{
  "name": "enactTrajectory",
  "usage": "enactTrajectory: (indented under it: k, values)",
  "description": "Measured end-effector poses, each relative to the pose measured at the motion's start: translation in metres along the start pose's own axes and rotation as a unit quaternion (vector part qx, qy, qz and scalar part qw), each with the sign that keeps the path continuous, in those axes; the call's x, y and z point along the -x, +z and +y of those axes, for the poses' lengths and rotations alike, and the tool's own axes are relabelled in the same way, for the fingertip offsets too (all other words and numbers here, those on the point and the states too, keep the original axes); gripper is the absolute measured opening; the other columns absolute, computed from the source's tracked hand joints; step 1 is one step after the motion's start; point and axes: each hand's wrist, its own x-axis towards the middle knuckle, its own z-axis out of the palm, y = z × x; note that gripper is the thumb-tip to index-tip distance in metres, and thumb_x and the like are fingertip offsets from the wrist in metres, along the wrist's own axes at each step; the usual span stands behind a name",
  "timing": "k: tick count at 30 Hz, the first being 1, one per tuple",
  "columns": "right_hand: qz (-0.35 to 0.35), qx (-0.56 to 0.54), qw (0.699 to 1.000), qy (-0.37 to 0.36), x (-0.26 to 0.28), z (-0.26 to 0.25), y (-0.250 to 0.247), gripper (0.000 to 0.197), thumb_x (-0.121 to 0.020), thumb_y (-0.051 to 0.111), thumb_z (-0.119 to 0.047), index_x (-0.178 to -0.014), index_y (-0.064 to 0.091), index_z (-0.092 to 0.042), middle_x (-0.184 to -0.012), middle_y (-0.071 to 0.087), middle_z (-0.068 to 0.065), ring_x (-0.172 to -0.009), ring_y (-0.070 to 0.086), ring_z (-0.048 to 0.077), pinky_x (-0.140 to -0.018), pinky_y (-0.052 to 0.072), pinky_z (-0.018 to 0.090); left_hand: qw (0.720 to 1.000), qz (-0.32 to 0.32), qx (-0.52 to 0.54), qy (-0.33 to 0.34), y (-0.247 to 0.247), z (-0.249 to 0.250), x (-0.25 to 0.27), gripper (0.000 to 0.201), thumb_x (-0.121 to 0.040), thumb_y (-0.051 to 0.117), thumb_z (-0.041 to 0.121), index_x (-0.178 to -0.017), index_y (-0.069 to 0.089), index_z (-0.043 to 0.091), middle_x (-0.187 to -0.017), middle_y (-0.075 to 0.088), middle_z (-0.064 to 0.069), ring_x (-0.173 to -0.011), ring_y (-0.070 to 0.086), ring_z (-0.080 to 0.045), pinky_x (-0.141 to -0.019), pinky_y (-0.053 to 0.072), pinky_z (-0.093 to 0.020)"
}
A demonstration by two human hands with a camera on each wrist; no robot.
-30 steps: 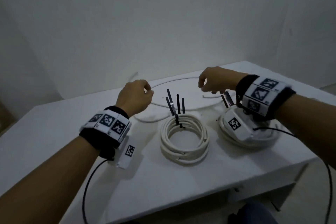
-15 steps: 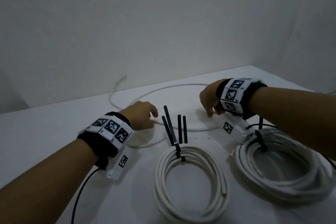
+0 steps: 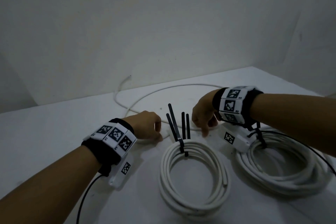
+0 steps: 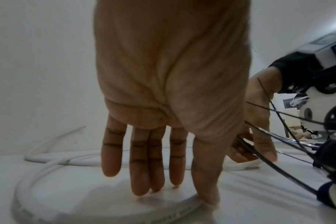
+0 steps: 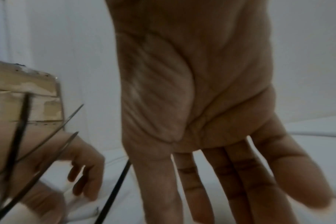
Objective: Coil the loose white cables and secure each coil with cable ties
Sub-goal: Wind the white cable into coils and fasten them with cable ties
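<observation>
Your left hand (image 4: 163, 94) and right hand (image 5: 211, 121), fingers straight, press the loose cable (image 3: 163, 90) near the desk's (image 3: 45, 132) back edge; next, probably, wind its first loops.

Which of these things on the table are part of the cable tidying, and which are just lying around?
Part of the job:
- loose white cable
- small tied coil
- big tied coil
- black cable ties
- left hand and right hand, both open over the loose cable

Just there:
- white table
- wrist bands with cameras
</observation>
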Motion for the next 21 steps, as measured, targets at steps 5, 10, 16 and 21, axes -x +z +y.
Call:
enactTrajectory:
  k: [5, 10, 16, 21]
  values:
    - [0.047, 0.041, 0.997, -0.044, 0.014, 0.0, -0.009, 0.012, -0.093, 0.054, -0.009, -0.098, 0.059, 0.0, -0.074, 0.057, 0.002, -0.061, 0.051, 0.012, -0.047, 0.042, 0.013, 0.99, 0.133, 0.04, 0.032, -0.003, -0.006, 0.0, 0.053, -0.084, 0.071, 0.035, -0.127, 0.046, 0.017, -0.125, 0.051, -0.005, -0.104, 0.049, -0.018, -0.089, 0.042, -0.032]
    - [0.235, -0.054, 0.967, -0.079, 0.072, 0.021, -0.045, 0.014, -0.091, 0.049, -0.006, -0.081, 0.052, -0.017, -0.087, 0.073, 0.006, -0.078, 0.069, 0.019, -0.077, 0.049, 0.029, 0.965, 0.25, 0.051, 0.061, -0.039, 0.001, 0.01, 0.073, -0.087, 0.065, 0.041, -0.147, 0.029, 0.023, -0.146, 0.04, -0.004, -0.132, 0.038, -0.023, -0.108, 0.033, -0.042]
    - [0.495, -0.131, 0.849, -0.127, 0.157, 0.029, -0.076, 0.004, -0.095, 0.053, -0.022, -0.091, 0.053, -0.02, -0.074, 0.054, -0.009, -0.068, 0.052, 0.011, -0.056, 0.041, 0.023, 0.882, 0.38, 0.261, 0.103, -0.093, 0.038, 0.036, 0.028, -0.101, 0.041, 0.035, -0.091, 0.058, 0.015, -0.088, 0.065, -0.004, -0.08, 0.059, -0.021, -0.074, 0.046, -0.036]
    - [0.524, -0.149, 0.837, -0.059, 0.177, 0.044, -0.066, 0.01, -0.095, 0.045, -0.016, -0.088, 0.052, -0.013, -0.088, 0.059, 0.005, -0.078, 0.052, 0.024, -0.066, 0.038, 0.03, 0.753, 0.492, 0.428, 0.085, -0.133, 0.036, 0.057, 0.036, -0.1, 0.043, 0.036, -0.068, 0.048, 0.02, -0.068, 0.05, -0.002, -0.068, 0.049, -0.02, -0.075, 0.053, -0.047]
